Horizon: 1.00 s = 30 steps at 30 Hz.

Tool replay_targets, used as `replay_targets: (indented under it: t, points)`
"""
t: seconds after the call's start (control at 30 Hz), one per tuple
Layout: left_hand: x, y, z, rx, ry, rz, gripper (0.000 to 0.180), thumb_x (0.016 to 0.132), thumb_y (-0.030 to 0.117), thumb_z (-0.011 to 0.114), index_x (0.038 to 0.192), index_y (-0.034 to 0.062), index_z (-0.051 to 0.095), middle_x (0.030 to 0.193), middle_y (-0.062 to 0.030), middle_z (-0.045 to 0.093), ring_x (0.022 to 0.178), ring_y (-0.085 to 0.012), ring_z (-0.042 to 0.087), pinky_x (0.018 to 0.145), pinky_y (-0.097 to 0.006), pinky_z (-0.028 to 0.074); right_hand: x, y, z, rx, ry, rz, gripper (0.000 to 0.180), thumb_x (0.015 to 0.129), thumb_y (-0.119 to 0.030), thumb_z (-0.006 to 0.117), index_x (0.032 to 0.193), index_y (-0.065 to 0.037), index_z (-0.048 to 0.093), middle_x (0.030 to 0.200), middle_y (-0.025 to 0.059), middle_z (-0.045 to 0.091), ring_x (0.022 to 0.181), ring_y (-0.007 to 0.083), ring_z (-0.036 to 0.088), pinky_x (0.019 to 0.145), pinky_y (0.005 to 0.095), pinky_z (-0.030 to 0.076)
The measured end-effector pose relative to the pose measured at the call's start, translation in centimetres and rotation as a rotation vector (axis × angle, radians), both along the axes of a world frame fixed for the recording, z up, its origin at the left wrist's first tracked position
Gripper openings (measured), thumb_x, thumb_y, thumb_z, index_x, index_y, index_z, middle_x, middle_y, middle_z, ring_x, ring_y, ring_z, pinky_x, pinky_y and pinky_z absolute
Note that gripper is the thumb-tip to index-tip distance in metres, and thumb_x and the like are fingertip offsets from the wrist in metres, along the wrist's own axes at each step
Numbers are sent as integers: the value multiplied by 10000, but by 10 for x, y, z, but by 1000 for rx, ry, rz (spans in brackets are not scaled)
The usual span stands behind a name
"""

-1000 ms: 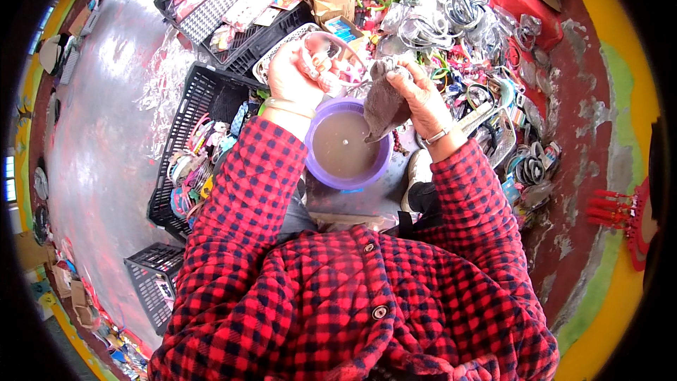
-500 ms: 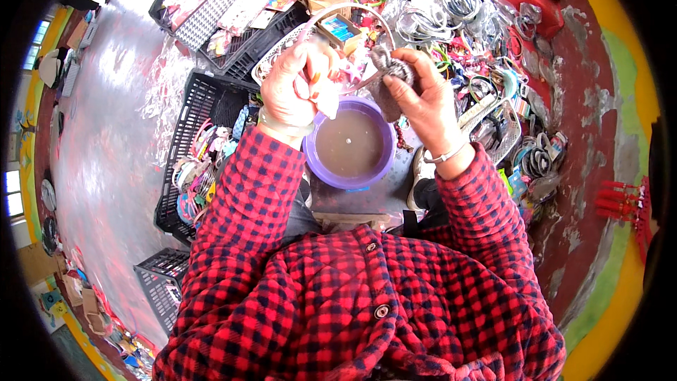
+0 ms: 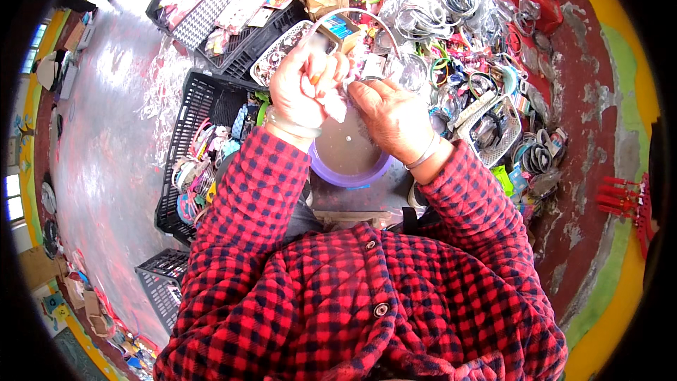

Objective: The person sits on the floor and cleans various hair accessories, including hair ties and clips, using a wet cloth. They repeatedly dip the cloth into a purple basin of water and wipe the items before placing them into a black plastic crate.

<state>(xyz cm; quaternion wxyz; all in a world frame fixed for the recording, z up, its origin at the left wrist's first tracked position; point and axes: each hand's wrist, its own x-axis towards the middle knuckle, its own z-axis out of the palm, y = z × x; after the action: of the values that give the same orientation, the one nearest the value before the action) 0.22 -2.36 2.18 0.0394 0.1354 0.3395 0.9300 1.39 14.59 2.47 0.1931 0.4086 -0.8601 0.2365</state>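
My left hand is closed on a thin pale headband, whose hoop arches up and to the right. A pale pink piece of cloth pokes out below the fingers of that hand. My right hand is closed close beside it, fingertips near the cloth and the lower part of the hoop. Whatever the right fingers grip is mostly hidden beneath them. Under both hands stands a purple basin of murky brownish water.
Black crates of hair accessories stand at the left. A white basket and a small box of blue items lie ahead. Wrapped headbands pile up at the far right, near another white basket.
My right hand has moved down and left, toward my left hand. The grey fuzzy cloth it held in plain view is now mostly hidden. My left hand has shifted slightly right.
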Motion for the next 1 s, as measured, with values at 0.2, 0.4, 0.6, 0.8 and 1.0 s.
replay_targets:
  t: [0.2, 0.4, 0.6, 0.8, 1.0]
  points:
    - [2, 9, 8, 152, -287, -12, 454, 892, 429, 455, 972, -8, 551, 834, -110, 583, 718, -196, 560, 724, -327, 451, -9, 13, 7, 14, 53, -78, 265, 698, -68, 548, 961, -51, 565, 753, 97, 582, 691, 264, 589, 576, 354, 483]
    - [-4, 9, -5, -25, -29, -131, 292, 848, 157, 582, 1090, 2, 529, 1010, -112, 582, 842, -181, 575, 798, -309, 444, -10, 16, 15, -45, -16, -192, 305, 673, -42, 634, 973, -67, 588, 769, 109, 596, 699, 282, 588, 585, 343, 484]
    - [-4, 12, -11, 14, -91, -38, 318, 826, 76, 590, 1130, 11, 522, 1043, -88, 578, 928, -191, 565, 868, -323, 433, -14, 21, 10, -403, -730, 17, 239, 812, -106, 607, 1037, -29, 584, 887, 75, 629, 790, 160, 598, 667, 277, 473]
    - [1, 8, -6, 129, -128, -208, 276, 833, 135, 606, 1074, 10, 559, 1046, -76, 578, 970, -194, 555, 880, -320, 427, -16, 23, 7, -811, -1543, 316, 334, 844, -89, 597, 1163, -1, 548, 1059, 9, 592, 954, 79, 527, 872, 227, 404]
    - [-1, 12, -11, 28, -129, -89, 216, 862, 178, 575, 995, 11, 603, 990, -74, 603, 941, -171, 565, 865, -306, 426, -21, 24, -10, -942, -1602, 396, 365, 849, -114, 595, 1189, -1, 526, 1086, 22, 587, 993, 91, 526, 897, 228, 390]
